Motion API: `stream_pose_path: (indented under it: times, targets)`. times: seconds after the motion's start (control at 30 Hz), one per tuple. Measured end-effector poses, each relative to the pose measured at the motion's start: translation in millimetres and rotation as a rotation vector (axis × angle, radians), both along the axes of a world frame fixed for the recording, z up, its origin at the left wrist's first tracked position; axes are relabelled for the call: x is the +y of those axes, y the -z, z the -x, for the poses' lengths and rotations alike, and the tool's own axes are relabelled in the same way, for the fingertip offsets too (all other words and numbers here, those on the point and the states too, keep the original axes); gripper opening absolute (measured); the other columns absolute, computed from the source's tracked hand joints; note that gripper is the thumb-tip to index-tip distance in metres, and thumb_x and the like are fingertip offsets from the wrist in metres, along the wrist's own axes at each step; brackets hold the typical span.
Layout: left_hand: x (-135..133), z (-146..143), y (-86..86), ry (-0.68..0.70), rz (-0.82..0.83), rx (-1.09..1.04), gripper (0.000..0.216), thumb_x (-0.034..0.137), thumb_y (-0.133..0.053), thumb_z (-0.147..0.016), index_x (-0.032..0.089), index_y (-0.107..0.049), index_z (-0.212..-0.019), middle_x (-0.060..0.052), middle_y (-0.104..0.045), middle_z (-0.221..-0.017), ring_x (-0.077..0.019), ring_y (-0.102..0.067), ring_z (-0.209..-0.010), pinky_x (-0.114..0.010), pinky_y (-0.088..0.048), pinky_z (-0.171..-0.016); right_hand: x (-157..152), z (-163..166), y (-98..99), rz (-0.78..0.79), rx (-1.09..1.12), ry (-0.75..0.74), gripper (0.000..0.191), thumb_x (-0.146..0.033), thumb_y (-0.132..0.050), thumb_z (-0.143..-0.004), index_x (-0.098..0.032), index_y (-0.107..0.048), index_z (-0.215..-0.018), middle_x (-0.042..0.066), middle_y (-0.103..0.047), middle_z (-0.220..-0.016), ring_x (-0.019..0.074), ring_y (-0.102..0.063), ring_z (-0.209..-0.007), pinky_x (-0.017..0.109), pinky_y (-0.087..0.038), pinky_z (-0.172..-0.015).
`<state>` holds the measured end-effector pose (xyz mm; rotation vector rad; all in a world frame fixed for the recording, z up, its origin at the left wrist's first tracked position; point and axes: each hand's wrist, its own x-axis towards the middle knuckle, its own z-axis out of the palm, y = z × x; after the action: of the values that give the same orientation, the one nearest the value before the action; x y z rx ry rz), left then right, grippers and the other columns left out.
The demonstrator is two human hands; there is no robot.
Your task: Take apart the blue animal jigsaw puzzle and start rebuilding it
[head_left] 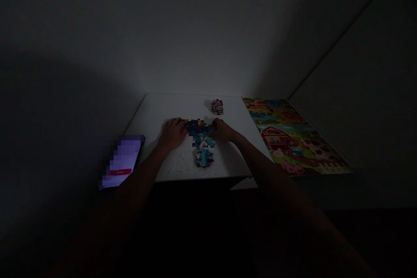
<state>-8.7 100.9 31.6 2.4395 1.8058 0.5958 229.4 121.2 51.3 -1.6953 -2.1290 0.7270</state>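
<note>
A partly joined jigsaw puzzle [197,129], dark blue with orange bits along its far edge, lies on the white tabletop [177,163]. My left hand [174,132] rests flat at its left side, fingers stretched out and fingertips touching the edge. At the right side my right hand [223,130] is closed, its bent fingers pinching a teal jigsaw piece at the puzzle's edge; the fingers partly hide it. Just below the joined part is a teal section with a white rabbit [203,141]. Nearer me lies a small pile of teal jigsaw pieces [204,158].
A stack of pinkish jigsaw pieces [217,107] stands toward the back of the table. On the right lie two colourful pictures, one a farm scene [293,150], the other an animal scene [273,110]. A lit phone [124,158] is at the left edge. Walls close in behind; the light is dim.
</note>
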Motion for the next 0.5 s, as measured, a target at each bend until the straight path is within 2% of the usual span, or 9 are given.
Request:
stream_pose_path:
  times: [0.17,0.33,0.5]
  targets:
    - [1,0,0.4,-0.007,-0.01,-0.043,0.04,0.025,-0.041,-0.092,0.023,-0.059,-0.127,-0.01,-0.058,-0.129,-0.0272,-0.048,-0.124,-0.045,-0.036,-0.107,-2,-1,7.4,0.034,0.303,0.034,0.035,-0.024,-0.071,-0.06,-0.02,-0.047,-0.084,-0.006,-0.051,-0.07,0.0127,-0.049,-0.066,0.024,-0.039,-0.059]
    - [2,1,2.0,-0.007,-0.023,-0.068,0.038,0.022,-0.042,-0.091,0.023,-0.061,-0.123,-0.009,-0.06,-0.123,-0.0272,-0.049,-0.12,-0.045,-0.038,-0.105,-12,-7,5.1,-0.027,0.549,-0.007,0.03,-0.028,-0.068,-0.061,-0.022,-0.045,-0.079,-0.006,-0.05,-0.07,0.013,-0.05,-0.066,0.025,-0.041,-0.061]
    - [0,1,0.1,-0.011,-0.023,-0.081,0.037,0.02,-0.043,-0.09,0.021,-0.062,-0.122,-0.011,-0.06,-0.121,-0.0282,-0.049,-0.118,-0.045,-0.039,-0.103,-27,-19,-6.0,-0.135,0.662,-0.009,0.028,-0.035,-0.067,-0.065,-0.022,-0.047,-0.08,-0.003,-0.051,-0.074,0.0136,-0.05,-0.069,0.027,-0.042,-0.066]
